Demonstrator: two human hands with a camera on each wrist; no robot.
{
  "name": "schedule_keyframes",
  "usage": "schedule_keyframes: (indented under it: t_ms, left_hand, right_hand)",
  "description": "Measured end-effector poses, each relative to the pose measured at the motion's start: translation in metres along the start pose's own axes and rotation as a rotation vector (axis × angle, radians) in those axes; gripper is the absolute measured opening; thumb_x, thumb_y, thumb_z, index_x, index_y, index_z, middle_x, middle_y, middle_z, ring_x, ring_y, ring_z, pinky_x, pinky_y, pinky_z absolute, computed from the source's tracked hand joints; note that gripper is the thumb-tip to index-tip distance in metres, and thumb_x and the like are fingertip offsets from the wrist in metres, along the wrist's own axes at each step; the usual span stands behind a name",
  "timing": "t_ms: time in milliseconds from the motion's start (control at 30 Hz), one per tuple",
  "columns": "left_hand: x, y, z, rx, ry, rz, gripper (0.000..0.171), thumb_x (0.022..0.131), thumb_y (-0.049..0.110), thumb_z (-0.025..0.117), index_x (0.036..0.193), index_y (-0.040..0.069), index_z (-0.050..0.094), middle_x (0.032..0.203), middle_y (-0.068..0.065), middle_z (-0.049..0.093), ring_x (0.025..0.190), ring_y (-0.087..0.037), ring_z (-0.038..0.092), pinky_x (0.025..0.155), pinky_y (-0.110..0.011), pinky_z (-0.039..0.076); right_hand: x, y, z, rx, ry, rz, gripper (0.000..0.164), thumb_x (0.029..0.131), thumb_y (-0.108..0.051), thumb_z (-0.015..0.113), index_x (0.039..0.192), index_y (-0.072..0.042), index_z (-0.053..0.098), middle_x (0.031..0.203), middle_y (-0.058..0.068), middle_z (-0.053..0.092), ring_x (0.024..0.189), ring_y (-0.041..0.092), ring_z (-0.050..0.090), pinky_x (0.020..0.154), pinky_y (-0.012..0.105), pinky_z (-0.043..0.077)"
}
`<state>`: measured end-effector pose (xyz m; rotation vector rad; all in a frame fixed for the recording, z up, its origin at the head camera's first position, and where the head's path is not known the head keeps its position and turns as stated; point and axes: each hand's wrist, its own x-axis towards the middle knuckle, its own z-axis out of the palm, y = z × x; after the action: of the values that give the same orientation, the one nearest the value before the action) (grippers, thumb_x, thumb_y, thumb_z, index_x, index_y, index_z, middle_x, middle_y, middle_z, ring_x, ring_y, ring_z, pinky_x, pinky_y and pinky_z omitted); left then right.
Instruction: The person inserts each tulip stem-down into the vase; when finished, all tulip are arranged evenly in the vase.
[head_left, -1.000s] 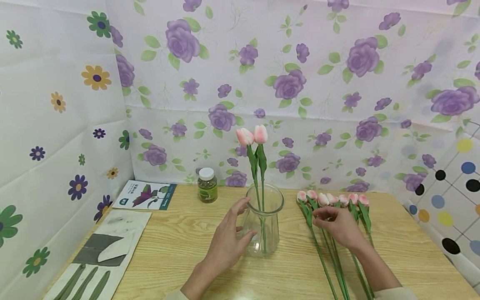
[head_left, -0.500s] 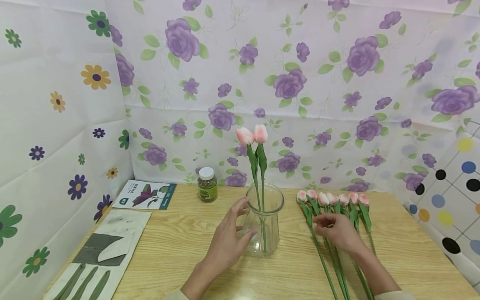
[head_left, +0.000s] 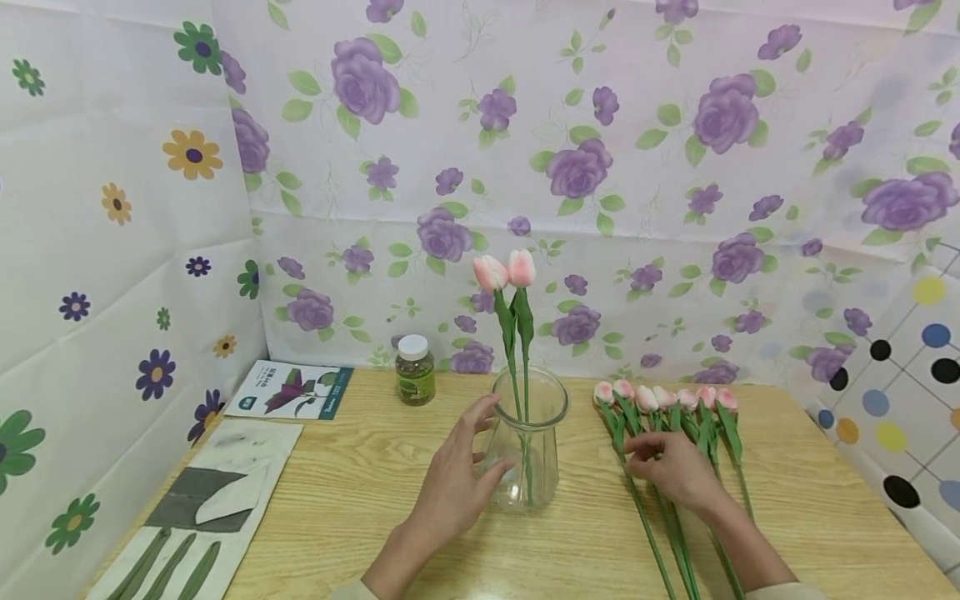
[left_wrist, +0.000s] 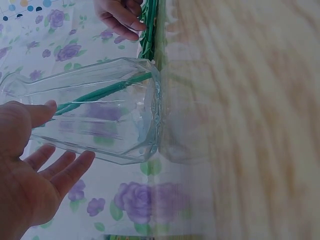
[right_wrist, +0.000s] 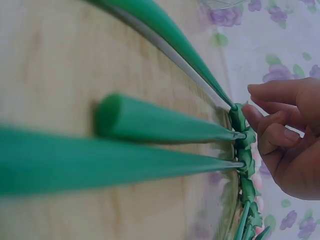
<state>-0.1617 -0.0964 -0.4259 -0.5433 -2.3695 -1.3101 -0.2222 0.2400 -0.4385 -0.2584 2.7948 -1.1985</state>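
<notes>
Two pink-and-white tulips (head_left: pixel 491 273) stand in a clear glass vase (head_left: pixel 558 450) near the middle of the table. My left hand (head_left: pixel 457 479) cups the vase's left side, its fingers spread, the thumb overlapping the glass. In the left wrist view, green stems (left_wrist: pixel 100 95) slant through the vase (left_wrist: pixel 135 112). To the right, several more tulips (head_left: pixel 647 398) lie in a row, heads toward the back. Over them my right hand (head_left: pixel 678 471) is loosely bent, with fingertips right at the leaves of the leftmost ones. The right wrist view has a fingertip against a green leaf (right_wrist: pixel 237 117).
A white-capped jar (head_left: pixel 416 379) stands behind and left of the vase. A booklet (head_left: pixel 288 390) and a grey-and-white printed sheet (head_left: pixel 217 500) lie along the left side of the wooden table (head_left: pixel 345 492). Flower-printed cloth (head_left: pixel 420 167) hangs behind the table.
My right hand has come slightly down along the stems, toward me. The left hand, the vase and its tulips have stayed in place.
</notes>
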Motion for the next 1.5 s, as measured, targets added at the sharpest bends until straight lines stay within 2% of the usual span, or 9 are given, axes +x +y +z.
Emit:
schedule_keyframes:
  t_ms: [300,733,900,1100,1300,1500]
  left_hand:
    - [0.0,0.0,0.0,0.004,0.001,0.001,0.089,0.09,0.007,0.083,0.161,0.025,0.032,0.149,-0.011,0.057,0.132,-0.031,0.064,0.091,-0.04,0.066]
    - [0.0,0.001,0.0,-0.007,-0.005,-0.006,0.089,0.091,0.007,0.082,0.162,0.026,0.031,0.149,-0.011,0.056,0.132,-0.031,0.063,0.091,-0.042,0.066]
    - [0.0,0.001,-0.001,-0.014,-0.003,-0.008,0.089,0.091,0.007,0.082,0.162,0.026,0.032,0.149,-0.011,0.056,0.133,-0.031,0.063,0.092,-0.042,0.066]
    - [0.0,0.0,0.0,-0.012,-0.003,-0.004,0.089,0.091,0.007,0.082,0.162,0.027,0.032,0.149,-0.01,0.056,0.133,-0.03,0.063,0.091,-0.042,0.066]
    - [0.0,0.0,-0.001,-0.013,-0.006,-0.001,0.089,0.091,0.006,0.082,0.162,0.026,0.031,0.149,-0.01,0.056,0.133,-0.031,0.063,0.092,-0.042,0.066]
    - [0.0,0.0,0.0,-0.014,-0.006,-0.001,0.089,0.091,0.005,0.082,0.161,0.025,0.032,0.149,-0.01,0.056,0.133,-0.031,0.063,0.092,-0.043,0.066]
  right_hand:
    - [0.003,-0.001,0.003,-0.025,0.006,0.013,0.026,0.093,-0.011,0.079,0.118,-0.002,0.078,0.108,0.009,0.074,0.094,0.018,0.064,0.065,0.03,0.055]
    - [0.005,-0.003,0.005,-0.04,-0.016,0.067,0.025,0.092,-0.012,0.08,0.116,-0.004,0.078,0.108,0.009,0.074,0.093,0.02,0.067,0.068,0.034,0.057]
    - [0.005,-0.006,0.007,-0.079,-0.019,0.077,0.024,0.091,-0.014,0.081,0.114,-0.006,0.079,0.104,0.007,0.074,0.088,0.018,0.067,0.066,0.034,0.057]
    - [0.006,-0.011,0.009,-0.126,-0.046,0.063,0.015,0.091,-0.014,0.081,0.106,-0.01,0.08,0.098,0.004,0.073,0.083,0.017,0.066,0.064,0.033,0.055]
    - [0.008,-0.012,0.011,-0.125,-0.069,0.025,0.008,0.09,-0.011,0.08,0.098,-0.011,0.08,0.091,0.002,0.072,0.078,0.016,0.064,0.062,0.033,0.053]
    - [0.008,-0.011,0.013,-0.113,-0.078,0.001,0.007,0.09,-0.007,0.079,0.097,-0.009,0.08,0.09,0.002,0.072,0.077,0.016,0.063,0.061,0.031,0.053]
